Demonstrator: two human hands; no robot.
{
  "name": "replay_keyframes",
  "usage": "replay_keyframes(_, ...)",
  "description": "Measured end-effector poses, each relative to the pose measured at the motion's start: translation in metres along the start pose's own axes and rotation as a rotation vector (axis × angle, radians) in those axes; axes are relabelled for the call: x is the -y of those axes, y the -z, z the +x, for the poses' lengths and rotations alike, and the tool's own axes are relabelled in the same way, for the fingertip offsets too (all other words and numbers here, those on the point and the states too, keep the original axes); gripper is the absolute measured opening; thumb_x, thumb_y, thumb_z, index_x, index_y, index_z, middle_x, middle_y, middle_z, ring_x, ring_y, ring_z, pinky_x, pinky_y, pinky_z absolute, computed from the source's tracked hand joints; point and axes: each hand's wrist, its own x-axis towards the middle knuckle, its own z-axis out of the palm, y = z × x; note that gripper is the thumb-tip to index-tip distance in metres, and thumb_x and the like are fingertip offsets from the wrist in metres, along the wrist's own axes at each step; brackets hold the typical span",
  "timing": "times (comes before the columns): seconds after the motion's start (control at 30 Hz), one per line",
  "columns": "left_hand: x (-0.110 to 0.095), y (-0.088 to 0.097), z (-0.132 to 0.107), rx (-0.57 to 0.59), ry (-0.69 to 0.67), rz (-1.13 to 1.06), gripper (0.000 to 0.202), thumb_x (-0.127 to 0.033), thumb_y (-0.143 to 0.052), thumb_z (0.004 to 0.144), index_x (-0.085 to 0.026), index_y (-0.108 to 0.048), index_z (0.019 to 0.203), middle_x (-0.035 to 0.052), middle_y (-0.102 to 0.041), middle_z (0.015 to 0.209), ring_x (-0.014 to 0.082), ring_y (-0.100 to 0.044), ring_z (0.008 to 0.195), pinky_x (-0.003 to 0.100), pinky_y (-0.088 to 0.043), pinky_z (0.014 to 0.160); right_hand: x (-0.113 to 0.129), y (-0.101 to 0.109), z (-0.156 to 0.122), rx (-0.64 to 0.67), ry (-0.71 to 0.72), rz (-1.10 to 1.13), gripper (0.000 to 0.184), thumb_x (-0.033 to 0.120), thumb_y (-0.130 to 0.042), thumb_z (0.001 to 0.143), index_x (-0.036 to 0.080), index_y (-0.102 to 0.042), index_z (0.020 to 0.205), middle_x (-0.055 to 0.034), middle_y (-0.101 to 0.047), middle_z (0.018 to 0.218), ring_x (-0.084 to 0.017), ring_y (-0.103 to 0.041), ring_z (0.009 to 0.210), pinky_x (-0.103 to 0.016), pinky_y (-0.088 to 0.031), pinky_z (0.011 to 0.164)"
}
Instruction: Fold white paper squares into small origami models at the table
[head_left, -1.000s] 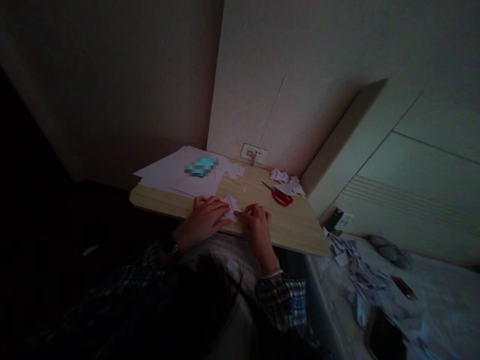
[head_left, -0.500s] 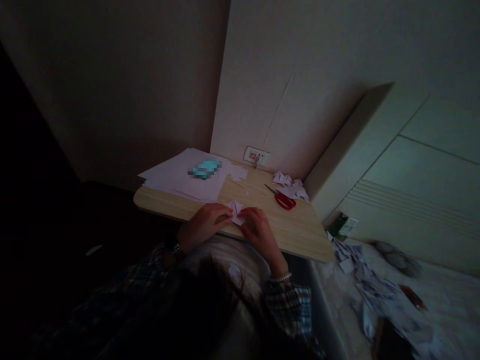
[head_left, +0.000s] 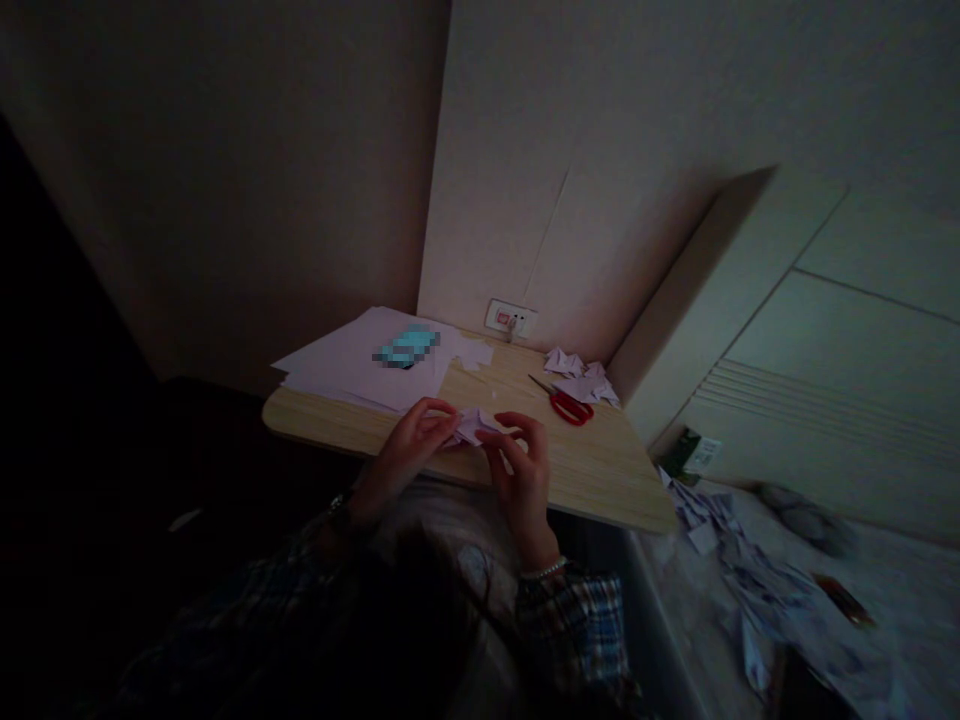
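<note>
A small folded piece of white paper [head_left: 472,424] is held between both my hands just above the near edge of a light wooden table [head_left: 600,470]. My left hand [head_left: 409,445] pinches its left side with fingers curled. My right hand [head_left: 519,462] grips its right side, thumb and fingers closed round it. Both wrists come out of plaid sleeves; the left wears a watch, the right a bracelet.
A stack of white sheets [head_left: 352,365] with a blurred teal thing on top lies at the table's back left. Red-handled scissors [head_left: 564,402] and folded paper pieces [head_left: 581,375] lie at the back right. A wall socket [head_left: 509,319] sits behind. Paper scraps [head_left: 739,575] litter the bed on the right.
The folded paper was pressed flat on the table under both hands; now both hands have lifted it a little off the surface and hold it between them.
</note>
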Motion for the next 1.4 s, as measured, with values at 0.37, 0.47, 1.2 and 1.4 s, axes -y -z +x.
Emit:
replay_keyframes(0.37,-0.005,0.0,0.001,0.038,0.007,0.031,0.018,-0.028,-0.071,0.064,-0.014,-0.068,0.076,0.0039,-0.072,0.081,0.0206,-0.065,0.084,0.029,-0.051,0.077,0.0,0.005,-0.003,0.107,-0.118,0.189,0.018,0.021,-0.059,0.084,0.026,-0.064,0.101,-0.0066,-0.05,0.125,-0.022,-0.049,0.118,-0.039,-0.041,0.1)
replay_keyframes(0.47,-0.003,0.002,0.001,0.047,-0.004,0.02,0.021,-0.03,-0.068,0.068,-0.014,-0.071,0.081,0.0051,-0.073,0.088,0.0212,-0.065,0.089,0.029,-0.051,0.081,-0.002,0.007,-0.002,0.131,-0.144,0.249,0.019,0.018,-0.05,0.088,0.026,-0.065,0.099,-0.0056,-0.055,0.123,-0.02,-0.051,0.117,-0.038,-0.039,0.102)
replay_keyframes(1.2,-0.009,0.01,-0.001,0.214,0.049,0.055,0.032,-0.025,-0.069,0.066,-0.012,-0.07,0.096,0.0087,-0.073,0.102,0.0256,-0.065,0.101,0.034,-0.049,0.092,-0.007,0.006,-0.002,0.179,-0.361,0.351,0.021,0.014,-0.058,0.077,0.023,-0.06,0.096,-0.0014,-0.066,0.094,-0.017,-0.061,0.089,-0.029,-0.047,0.083)
replay_keyframes(1.4,-0.006,0.01,-0.003,0.204,0.021,0.083,0.032,-0.027,-0.068,0.069,-0.014,-0.071,0.097,0.0085,-0.071,0.109,0.0259,-0.063,0.105,0.034,-0.047,0.095,-0.007,0.008,-0.001,0.154,-0.381,0.385,0.013,0.019,-0.06,0.078,0.022,-0.058,0.09,-0.0011,-0.065,0.088,-0.017,-0.061,0.085,-0.029,-0.048,0.079)
